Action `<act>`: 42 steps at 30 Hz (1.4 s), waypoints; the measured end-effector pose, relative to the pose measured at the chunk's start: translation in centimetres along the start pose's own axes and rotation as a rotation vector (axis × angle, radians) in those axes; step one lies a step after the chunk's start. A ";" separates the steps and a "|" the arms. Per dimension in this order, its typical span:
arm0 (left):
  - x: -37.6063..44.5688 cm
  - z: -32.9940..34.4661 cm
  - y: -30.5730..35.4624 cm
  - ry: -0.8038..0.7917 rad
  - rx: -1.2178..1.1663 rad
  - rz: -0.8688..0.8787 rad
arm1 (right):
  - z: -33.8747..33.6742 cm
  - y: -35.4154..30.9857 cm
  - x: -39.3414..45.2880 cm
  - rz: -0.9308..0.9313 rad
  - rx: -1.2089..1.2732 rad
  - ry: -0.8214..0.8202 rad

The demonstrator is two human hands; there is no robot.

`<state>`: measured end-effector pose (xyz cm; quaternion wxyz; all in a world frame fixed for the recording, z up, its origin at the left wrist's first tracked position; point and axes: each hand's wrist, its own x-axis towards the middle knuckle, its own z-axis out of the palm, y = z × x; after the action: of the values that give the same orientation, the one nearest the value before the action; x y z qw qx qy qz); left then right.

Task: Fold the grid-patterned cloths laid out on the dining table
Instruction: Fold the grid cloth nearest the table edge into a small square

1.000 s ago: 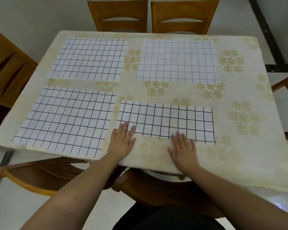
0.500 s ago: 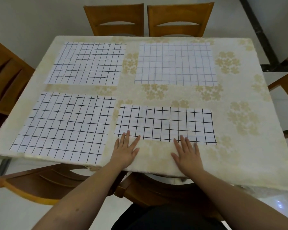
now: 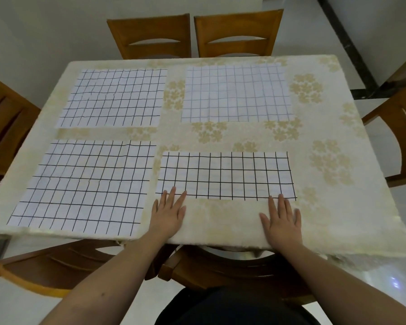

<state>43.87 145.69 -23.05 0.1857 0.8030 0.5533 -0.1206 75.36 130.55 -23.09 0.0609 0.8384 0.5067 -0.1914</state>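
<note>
Both hands lie flat, fingers straight: left hand (image 3: 168, 213) and right hand (image 3: 283, 220) touch the folded cloth's (image 3: 225, 175) near edge; 3 cloths lie unfolded.

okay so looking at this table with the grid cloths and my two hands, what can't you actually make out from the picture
- Head view: whether the near right cloth is doubled over; only its top surface shows.
- Whether the left hand and right hand press its near edge; fingertips cover it.
- Table legs and near chair seats: hidden under the tablecloth.
- Side chairs: cut by frame edges.

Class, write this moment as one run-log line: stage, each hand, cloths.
stage: near-right cloth half-size | left hand: flat at its near edge | right hand: flat at near edge | three other cloths: unfolded
</note>
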 end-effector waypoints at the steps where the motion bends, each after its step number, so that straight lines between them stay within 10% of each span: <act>1: 0.0 0.1 0.0 -0.001 -0.003 -0.010 | -0.1 0.3 -0.1 0.015 0.001 -0.008; 16: 0.1 0.0 0.2 0.018 -0.031 -0.044 | -1.3 1.7 -0.7 0.114 0.056 -0.038; 24: 1.3 -1.6 -0.6 0.365 -0.421 -0.349 | -2.0 -3.4 -0.3 -0.144 0.008 0.046; 30: 2.7 -2.9 -2.0 0.290 -0.705 -0.661 | -1.6 -8.2 0.4 -0.414 -0.004 -0.041; 42: 4.2 -4.7 -2.6 0.124 -0.762 -0.723 | -0.6 -9.4 1.0 -0.440 -0.027 -0.085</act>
<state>42.88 152.07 -20.92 0.3779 0.4422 0.8094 0.0805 67.73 136.07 -22.12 0.0502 0.6979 0.6769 -0.2284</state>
